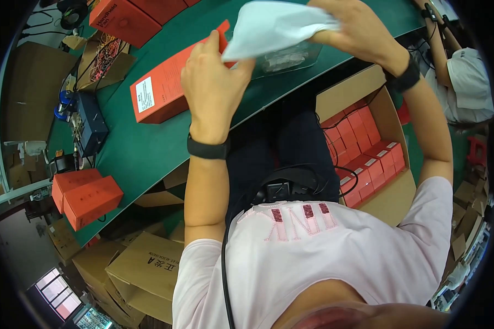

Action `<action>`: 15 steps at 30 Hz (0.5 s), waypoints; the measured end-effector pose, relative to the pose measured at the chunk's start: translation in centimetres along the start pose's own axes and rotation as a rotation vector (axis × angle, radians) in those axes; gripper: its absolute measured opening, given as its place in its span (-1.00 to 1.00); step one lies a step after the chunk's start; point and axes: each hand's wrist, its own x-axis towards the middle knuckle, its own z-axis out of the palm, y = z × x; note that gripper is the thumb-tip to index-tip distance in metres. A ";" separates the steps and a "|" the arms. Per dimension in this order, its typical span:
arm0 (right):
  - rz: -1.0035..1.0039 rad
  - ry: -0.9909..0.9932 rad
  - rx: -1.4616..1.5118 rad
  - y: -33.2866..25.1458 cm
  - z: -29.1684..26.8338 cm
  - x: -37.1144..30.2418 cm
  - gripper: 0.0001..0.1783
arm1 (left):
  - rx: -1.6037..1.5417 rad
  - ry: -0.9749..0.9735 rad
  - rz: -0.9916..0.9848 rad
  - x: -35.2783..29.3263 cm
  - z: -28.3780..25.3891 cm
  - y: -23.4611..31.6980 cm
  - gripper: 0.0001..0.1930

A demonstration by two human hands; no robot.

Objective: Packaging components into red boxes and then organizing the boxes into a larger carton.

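Note:
My left hand (215,82) is closed around the open end of a long red-orange carton (167,90), which lies on the green table with a white label on its near end. A raised flap stands up beside my fingertips. My right hand (357,30) pinches the right edge of a thin, pale bluish-white sheet or flat pouch (280,27); I cannot tell which. Its left corner hangs close to the carton's open end and my left thumb. Beneath the sheet, partly hidden by it, sits a clear plastic tray (291,60) with see-through pieces in it.
More red cartons (123,22) stand at the far left, and two (88,197) at the table's left edge. A cardboard box (362,148) full of red cartons is beside my right leg. A blue-grey device (90,123) and wires lie left. Another person (466,82) is at right.

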 end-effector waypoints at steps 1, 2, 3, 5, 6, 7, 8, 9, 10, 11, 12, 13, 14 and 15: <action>0.030 -0.086 0.001 -0.1 0.1 0.5 -0.48 | -0.215 -0.038 -0.077 0.0 -0.5 -0.3 -0.57; 0.033 -0.088 0.006 0.3 0.6 0.5 -0.48 | -0.428 -0.075 -0.154 0.0 -1.0 -0.6 -0.56; -0.074 -0.051 -0.027 1.2 1.5 0.6 -0.47 | -0.526 -0.073 -0.215 -0.1 -1.4 -0.7 -0.54; -0.183 -0.004 -0.057 2.9 3.8 1.4 -0.44 | -0.599 -0.111 -0.214 -0.4 -1.7 -1.6 -0.52; -0.469 0.269 -0.080 2.0 4.6 2.7 -0.41 | -0.672 -0.144 -0.226 -0.6 -1.9 -2.0 -0.50; -0.749 0.546 -0.101 1.1 4.9 3.5 -0.37 | -0.666 -0.144 -0.229 -0.8 -1.9 -2.2 -0.50; -0.319 -0.050 -0.162 0.6 3.6 2.3 -0.37 | -0.638 -0.157 -0.208 -0.9 -1.9 -2.3 -0.51; -0.319 -0.051 -0.159 -0.4 3.3 3.0 -0.37 | -0.612 -0.170 -0.186 -0.9 -1.8 -2.5 -0.51; -0.243 -0.120 -0.164 -1.2 2.8 3.5 -0.28 | -0.615 -0.170 -0.182 -0.8 -1.8 -2.3 -0.51; -0.165 -0.190 -0.170 -1.5 2.6 3.7 -0.20 | -0.595 -0.176 -0.174 -0.7 -1.9 -2.2 -0.50; -0.163 -0.190 -0.172 -1.5 3.5 3.4 -0.20 | -0.575 -0.182 -0.167 -0.7 -2.0 -2.1 -0.49; -0.202 -0.062 -0.214 -1.4 5.3 3.0 -0.08 | -0.580 -0.185 -0.162 -0.6 -1.9 -2.0 -0.49; -0.240 0.065 -0.257 -1.1 6.4 2.5 0.04 | -0.581 -0.185 -0.156 -0.5 -1.7 -2.0 -0.49; -0.107 -0.072 -0.182 -2.1 5.8 2.7 0.20 | -0.580 -0.183 -0.156 -0.5 -1.6 -2.0 -0.49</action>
